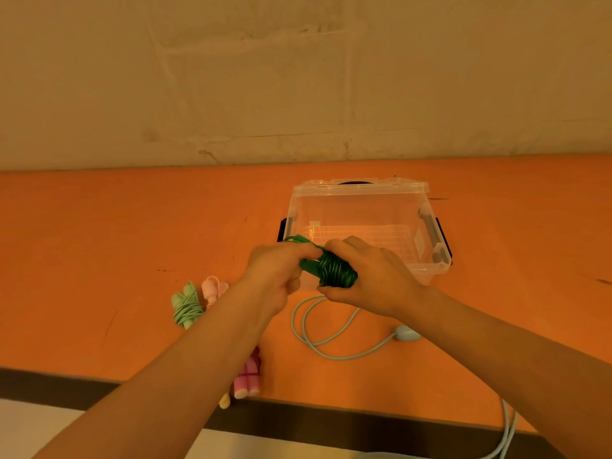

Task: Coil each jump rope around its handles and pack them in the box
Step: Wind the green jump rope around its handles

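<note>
Mostly hidden: dark green jump rope (334,268) clamped in both our hands just in front of the clear plastic box (364,223).

Its handles are buried under coils and fingers; we can't make out their ends. Left hand (278,271) pinches the rope's loose loop, right hand (371,276) is wrapped round the coiled bundle, both raised above the orange table (99,243). Our left forearm covers part of the pink coiled rope (248,379) and a yellow one (224,400); a light green coiled rope (186,306) lies beside. Pale blue rope (318,339) sprawls uncoiled, running off the table edge.
</note>
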